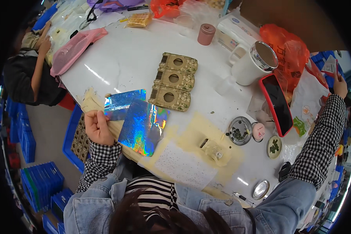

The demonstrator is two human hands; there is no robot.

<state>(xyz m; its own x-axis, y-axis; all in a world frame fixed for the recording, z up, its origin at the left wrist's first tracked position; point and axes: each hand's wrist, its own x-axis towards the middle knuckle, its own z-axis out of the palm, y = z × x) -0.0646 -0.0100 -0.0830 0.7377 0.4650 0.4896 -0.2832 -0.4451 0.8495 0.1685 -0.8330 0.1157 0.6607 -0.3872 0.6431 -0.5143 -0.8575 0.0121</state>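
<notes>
My left hand [99, 126] is closed in a pinch at the near edge of a shiny blue holographic sheet [124, 103]. A larger holographic sheet [142, 126] overlaps it on the right, with rainbow glare across its surface. Just beyond them lies a camouflage fabric piece [173, 82] with three panels, each with a round hole. My right arm stretches to the far right, where my right hand [340, 86] closes around a thin red-edged thing [336, 69] beside a pale packet; its kind is too small to make out.
A white mug [253, 64], red phone [277, 103] and orange plastic bag [286, 50] crowd the right side. Nearer stand a round tin [240, 130] and a dish of small dark pieces [274, 147]. A blue crate [72, 142] sits off the left edge. Another person [31, 78] works at far left.
</notes>
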